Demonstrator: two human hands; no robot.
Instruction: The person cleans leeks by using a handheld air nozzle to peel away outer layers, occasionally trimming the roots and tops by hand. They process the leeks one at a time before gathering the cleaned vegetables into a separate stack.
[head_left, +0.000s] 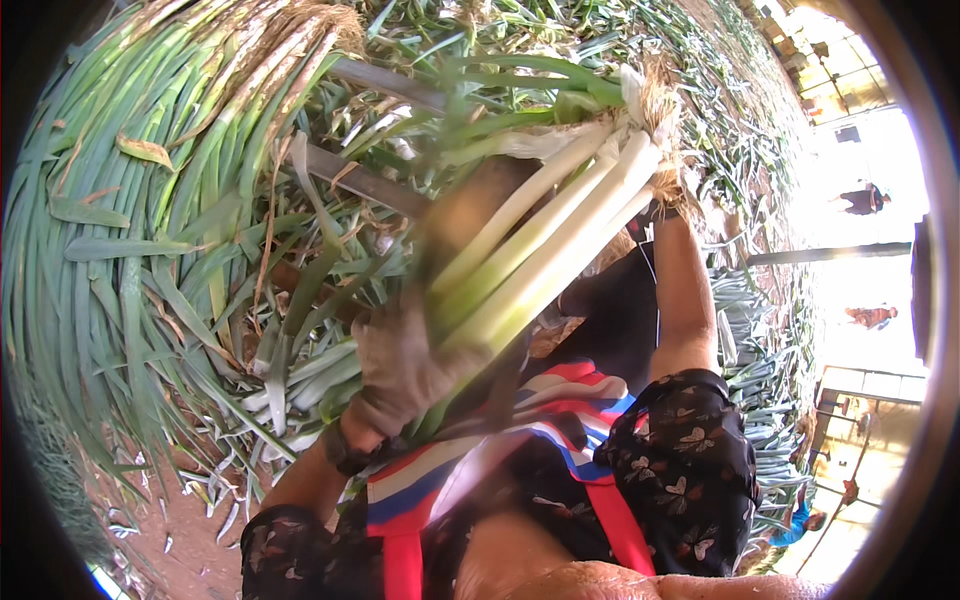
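Observation:
A bunch of several leeks (560, 225) slants across the middle, white stalks and bushy roots toward the upper right. My left hand (405, 365), in a greyish work glove with a dark band at the wrist, is closed around the greener part of the bunch. My right forearm (685, 290) reaches up to the root end; the roots hide the hand and its fingers there. Motion blur smears the area just above my left hand.
A large heap of leeks (120, 250) lies at the left, roots at its top. Metal bars (375, 182) run through the middle. Leaf trimmings (520, 30) spread behind, and more leeks (760, 370) lie at the right. People (865, 199) are far off at the right.

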